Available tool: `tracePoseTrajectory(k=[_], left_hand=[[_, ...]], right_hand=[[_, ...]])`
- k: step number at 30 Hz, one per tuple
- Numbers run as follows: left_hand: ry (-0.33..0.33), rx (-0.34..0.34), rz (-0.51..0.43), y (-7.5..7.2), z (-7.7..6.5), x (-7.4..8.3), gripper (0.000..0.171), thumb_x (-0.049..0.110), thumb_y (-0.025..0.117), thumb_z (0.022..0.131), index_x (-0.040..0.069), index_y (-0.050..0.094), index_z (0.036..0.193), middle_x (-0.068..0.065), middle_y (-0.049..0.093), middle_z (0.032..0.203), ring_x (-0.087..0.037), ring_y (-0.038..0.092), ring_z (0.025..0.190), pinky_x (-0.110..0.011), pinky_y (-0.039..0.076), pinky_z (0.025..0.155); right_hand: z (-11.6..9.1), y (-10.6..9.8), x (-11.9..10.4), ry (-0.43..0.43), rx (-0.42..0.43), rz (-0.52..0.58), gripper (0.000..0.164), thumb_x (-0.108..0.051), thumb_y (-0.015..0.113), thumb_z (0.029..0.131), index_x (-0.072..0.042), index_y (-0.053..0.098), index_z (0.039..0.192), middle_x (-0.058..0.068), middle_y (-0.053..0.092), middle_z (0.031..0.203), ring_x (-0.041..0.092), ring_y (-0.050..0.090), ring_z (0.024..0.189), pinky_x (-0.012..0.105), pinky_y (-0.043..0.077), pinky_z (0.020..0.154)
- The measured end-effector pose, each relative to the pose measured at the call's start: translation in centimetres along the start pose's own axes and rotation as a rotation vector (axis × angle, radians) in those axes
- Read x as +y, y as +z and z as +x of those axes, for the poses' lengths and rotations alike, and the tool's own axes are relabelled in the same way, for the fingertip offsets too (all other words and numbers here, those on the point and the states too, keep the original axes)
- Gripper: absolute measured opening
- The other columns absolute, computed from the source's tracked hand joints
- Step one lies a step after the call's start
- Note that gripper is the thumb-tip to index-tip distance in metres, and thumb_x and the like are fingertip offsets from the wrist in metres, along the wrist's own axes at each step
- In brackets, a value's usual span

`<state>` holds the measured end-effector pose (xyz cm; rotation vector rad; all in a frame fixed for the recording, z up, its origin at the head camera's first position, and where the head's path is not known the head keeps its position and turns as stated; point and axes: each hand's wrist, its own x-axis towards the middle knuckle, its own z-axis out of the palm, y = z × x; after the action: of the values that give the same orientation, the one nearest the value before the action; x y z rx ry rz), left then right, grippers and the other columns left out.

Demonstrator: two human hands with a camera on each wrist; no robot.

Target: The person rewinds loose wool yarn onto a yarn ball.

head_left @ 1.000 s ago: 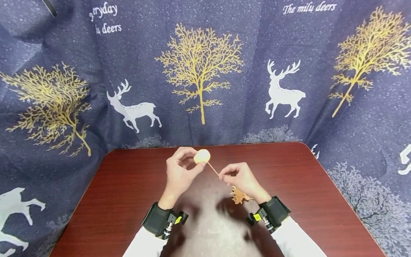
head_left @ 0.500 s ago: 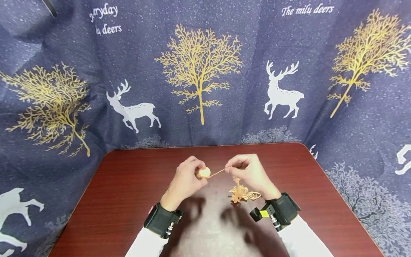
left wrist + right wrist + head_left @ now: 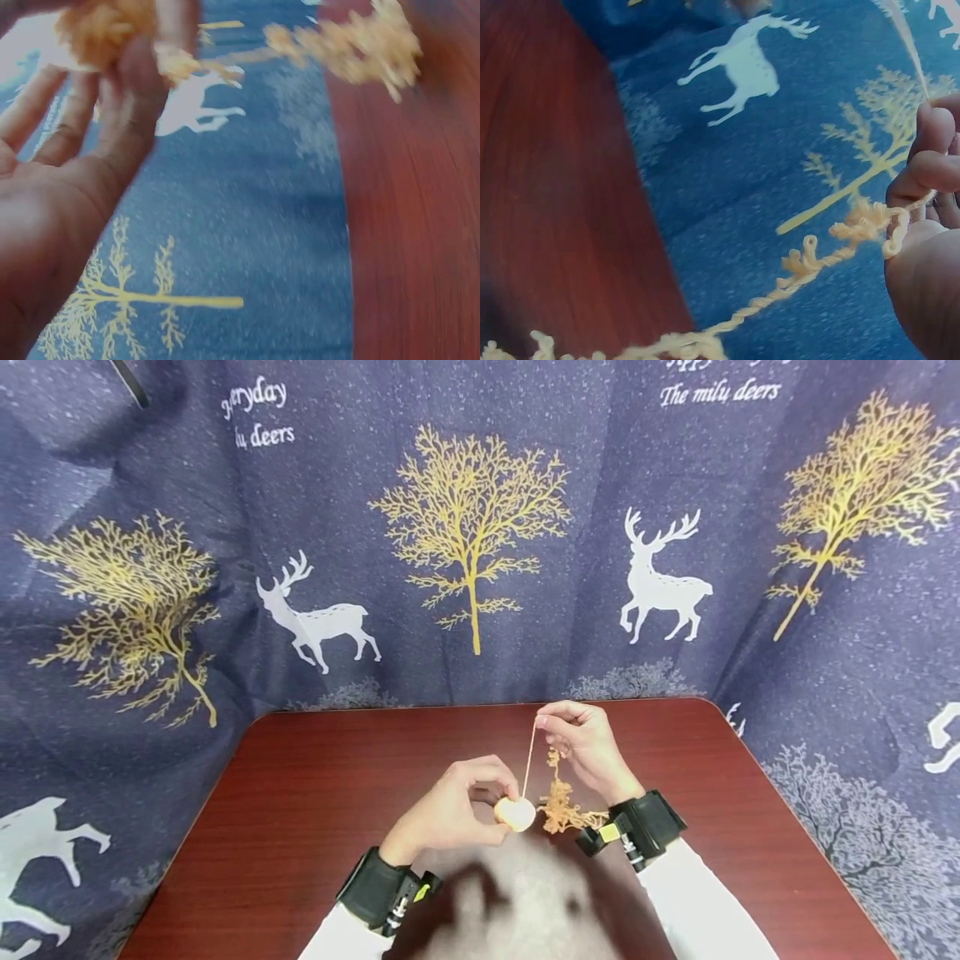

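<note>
My left hand holds a small pale-orange ball of yarn between thumb and fingers, over the table's middle. From the ball a taut yarn strand climbs steeply to my right hand, whose thumb and fingertips pinch it. A tangled length of yarn hangs below the right hand; in the right wrist view its twisted, looped part leads out of the palm. The left wrist view catches the yarn ball, blurred, at the fingertips, with the tangle beyond.
A red-brown wooden table lies under both hands, with a bright glare patch near its front. Behind its far edge hangs a dark blue curtain printed with deer and trees. Both wrists carry black camera straps.
My left hand has moved the yarn ball rightward and nearer to me. My right hand has risen and shifted right, so the strand now runs steeply upward. More of the tangle shows below it.
</note>
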<state>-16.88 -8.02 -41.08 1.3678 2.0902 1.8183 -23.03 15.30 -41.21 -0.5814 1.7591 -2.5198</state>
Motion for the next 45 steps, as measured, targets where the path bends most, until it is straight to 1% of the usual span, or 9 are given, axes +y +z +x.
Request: tracePoseTrajectory(k=[4, 8, 13, 18, 24, 30, 38, 41, 45], left_hand=[[0.133, 0.128, -0.183, -0.3, 0.7, 0.6, 0.034, -0.014, 0.077, 0.071, -0.003, 0.064, 0.100, -0.017, 0.058, 0.100, -0.015, 0.062, 0.093, -0.035, 0.061, 0.080], [0.215, 0.383, -0.350, -0.6, 1.5, 1.0, 0.034, -0.015, 0.074, 0.071, -0.003, 0.066, 0.101, -0.010, 0.064, 0.101, -0.015, 0.064, 0.095, -0.028, 0.057, 0.083], [0.077, 0.839, -0.542, -1.1, 2.1, 0.9, 0.041, -0.023, 0.068, 0.073, 0.007, 0.069, 0.101, -0.007, 0.068, 0.101, -0.017, 0.069, 0.092, -0.028, 0.060, 0.080], [-0.114, 1.106, -0.161, -2.1, 2.1, -1.0, 0.029, -0.014, 0.078, 0.073, -0.003, 0.068, 0.099, -0.008, 0.064, 0.094, -0.020, 0.065, 0.083, -0.027, 0.059, 0.074], [-0.181, 0.875, 0.516, -2.7, 0.9, -4.0, 0.034, -0.002, 0.083, 0.062, 0.002, 0.070, 0.094, -0.008, 0.064, 0.093, -0.025, 0.062, 0.082, -0.039, 0.058, 0.072], [-0.222, 0.428, 0.704, -3.1, 0.0, -5.4, 0.035, 0.000, 0.083, 0.059, 0.009, 0.068, 0.089, 0.001, 0.060, 0.090, -0.015, 0.057, 0.078, -0.031, 0.049, 0.068], [-0.258, -0.090, 0.306, -3.3, -0.6, -4.2, 0.030, -0.002, 0.081, 0.067, 0.010, 0.069, 0.091, 0.001, 0.064, 0.086, -0.010, 0.062, 0.079, -0.036, 0.060, 0.072], [-0.193, -0.169, 0.052, -3.7, -0.5, -3.1, 0.030, -0.006, 0.078, 0.071, 0.003, 0.067, 0.097, -0.006, 0.066, 0.091, -0.012, 0.065, 0.085, -0.040, 0.061, 0.078], [-0.077, -0.133, -0.262, -4.6, 0.2, -1.9, 0.031, -0.010, 0.077, 0.074, -0.006, 0.062, 0.101, -0.009, 0.063, 0.099, -0.015, 0.065, 0.093, -0.038, 0.060, 0.082]], right_hand=[[0.0, 0.1, 1.3, 0.078, 0.025, -0.112, 0.008, 0.001, 0.071, 0.091, -0.005, 0.076, 0.095, 0.002, 0.073, 0.082, 0.006, 0.056, 0.057, 0.015, 0.038, 0.047], [-0.5, 0.4, 2.1, 0.156, -0.004, -0.309, 0.009, -0.003, 0.074, 0.089, 0.001, 0.075, 0.097, 0.005, 0.073, 0.083, 0.009, 0.059, 0.061, 0.020, 0.049, 0.053], [-1.4, 0.5, 2.6, 0.099, -0.119, -0.534, 0.009, 0.003, 0.073, 0.086, 0.004, 0.075, 0.095, 0.015, 0.072, 0.083, 0.015, 0.061, 0.059, 0.029, 0.055, 0.053], [-2.1, 0.8, 1.5, -0.006, -0.261, -0.655, 0.013, 0.004, 0.074, 0.082, -0.006, 0.077, 0.089, 0.004, 0.072, 0.077, 0.011, 0.059, 0.059, 0.024, 0.050, 0.053], [-1.8, 0.6, -0.1, -0.068, -0.341, -0.584, 0.012, 0.006, 0.072, 0.081, -0.003, 0.075, 0.088, 0.003, 0.072, 0.076, 0.013, 0.061, 0.059, 0.026, 0.052, 0.052], [-0.5, -0.9, -0.8, -0.050, -0.238, -0.221, 0.012, 0.010, 0.066, 0.085, 0.001, 0.073, 0.088, 0.001, 0.067, 0.072, 0.007, 0.051, 0.051, 0.020, 0.043, 0.044], [1.8, -1.8, 0.1, 0.013, -0.065, 0.238, 0.023, 0.008, 0.057, 0.095, -0.006, 0.075, 0.089, 0.002, 0.068, 0.079, 0.006, 0.053, 0.060, 0.015, 0.041, 0.053], [2.4, -1.9, 1.0, 0.050, 0.013, 0.292, 0.027, 0.008, 0.054, 0.097, -0.007, 0.075, 0.090, 0.002, 0.071, 0.082, 0.006, 0.057, 0.063, 0.015, 0.046, 0.056], [2.7, -1.8, 2.5, 0.125, 0.106, 0.174, 0.025, 0.008, 0.057, 0.096, -0.007, 0.075, 0.090, 0.001, 0.072, 0.082, 0.006, 0.060, 0.064, 0.015, 0.049, 0.056]])
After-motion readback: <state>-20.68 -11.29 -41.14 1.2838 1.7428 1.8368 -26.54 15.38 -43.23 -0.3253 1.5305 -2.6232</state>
